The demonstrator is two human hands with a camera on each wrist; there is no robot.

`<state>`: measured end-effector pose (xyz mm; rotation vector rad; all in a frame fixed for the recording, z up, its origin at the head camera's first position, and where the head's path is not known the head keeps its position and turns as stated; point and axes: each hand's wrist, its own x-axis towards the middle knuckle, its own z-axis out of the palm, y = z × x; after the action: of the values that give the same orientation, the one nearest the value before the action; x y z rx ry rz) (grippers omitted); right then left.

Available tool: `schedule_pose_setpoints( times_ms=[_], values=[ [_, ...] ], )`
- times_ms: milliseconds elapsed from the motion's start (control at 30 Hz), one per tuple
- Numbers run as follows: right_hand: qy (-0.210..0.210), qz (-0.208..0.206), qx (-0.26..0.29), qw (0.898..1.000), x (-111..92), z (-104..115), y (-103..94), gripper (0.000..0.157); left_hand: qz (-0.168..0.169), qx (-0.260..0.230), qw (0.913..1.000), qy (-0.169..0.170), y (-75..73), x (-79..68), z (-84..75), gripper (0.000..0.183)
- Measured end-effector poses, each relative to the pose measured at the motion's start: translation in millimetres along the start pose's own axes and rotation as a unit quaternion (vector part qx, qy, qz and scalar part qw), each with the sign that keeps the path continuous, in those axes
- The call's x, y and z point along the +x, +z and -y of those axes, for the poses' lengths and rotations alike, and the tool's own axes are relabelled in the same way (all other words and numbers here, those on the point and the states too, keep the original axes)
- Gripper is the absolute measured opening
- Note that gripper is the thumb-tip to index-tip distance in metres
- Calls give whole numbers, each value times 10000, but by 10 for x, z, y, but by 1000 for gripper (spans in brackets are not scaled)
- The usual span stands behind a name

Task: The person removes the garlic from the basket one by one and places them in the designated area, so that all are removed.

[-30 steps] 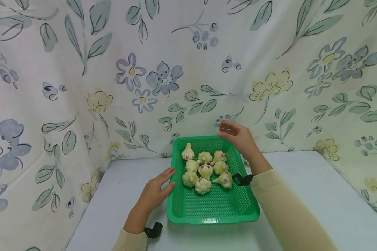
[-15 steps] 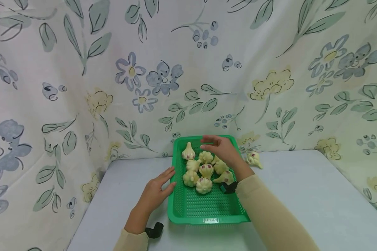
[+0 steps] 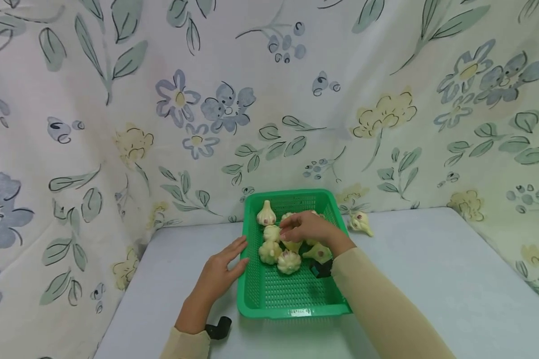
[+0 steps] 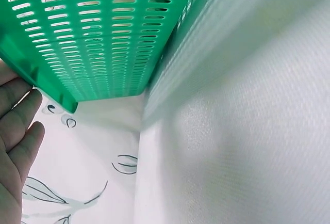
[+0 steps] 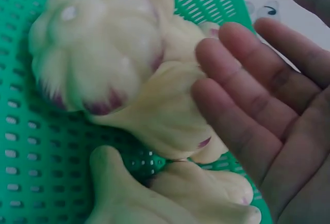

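Several pale garlic bulbs [image 3: 289, 262] with purple marks lie in a green perforated plastic basket [image 3: 292, 313]. My left hand [image 3: 215, 269] is at the basket's left rim, fingers extended; in the left wrist view its fingertips reach the rim beside the slotted wall [image 4: 93, 43]. Over the middle of the bulbs is my right hand [image 3: 312, 228], hiding some of them in the head view. In the right wrist view the fingers [image 5: 242, 87] are fairly straight and hold nothing, close above a garlic bulb [image 5: 170, 110], with a larger bulb [image 5: 98, 48] to the left.
One more garlic bulb [image 3: 361, 223] lies on the white table [image 3: 413, 269], outside the basket at its back right corner. A floral curtain [image 3: 251, 99] hangs right behind the table and along its left side.
My right hand has come from above the basket's back right rim leftward and down over the bulbs, revealing the bulb outside. The left hand stays at the rim.
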<state>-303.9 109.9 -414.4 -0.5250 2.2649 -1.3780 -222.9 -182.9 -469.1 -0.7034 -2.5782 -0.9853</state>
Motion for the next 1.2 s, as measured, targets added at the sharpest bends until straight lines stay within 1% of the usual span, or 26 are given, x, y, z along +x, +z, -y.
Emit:
schedule_pose_setpoints(
  times_ms=[167, 333, 400, 567, 667, 800, 933, 1200],
  values=[
    [-3, 384, -656, 9971, 18, 6, 44, 47, 6, -20, 10000, -16, -11, 8, 12, 48],
    [76, 541, -1207, 9912, 19, 44, 67, 49, -5, -37, 10000, 19, -15, 18, 23, 48],
    [183, 581, -1397, 9883, 25, 42, 76, 50, -4, -56, 10000, 29, -11, 18, 26, 47],
    [325, 825, -1493, 9848, 20, 0, 125, 44, 11, -78, 10000, -44, 14, -1, 34, 47],
    [286, 920, -1487, 9842, 28, -38, 155, 42, 24, -89, 9999, -115, 22, -11, 32, 47],
    [304, 962, -1477, 9839, 40, -72, 182, 47, 28, -101, 9998, -157, 22, -15, 23, 47],
    [428, 1023, -1409, 9838, 65, -104, 197, 50, 23, -99, 9998, -145, 14, -12, 15, 47],
    [586, 989, -1323, 9845, 89, -130, 196, 49, 24, -86, 9999, -94, 16, 6, 19, 47]
  ],
)
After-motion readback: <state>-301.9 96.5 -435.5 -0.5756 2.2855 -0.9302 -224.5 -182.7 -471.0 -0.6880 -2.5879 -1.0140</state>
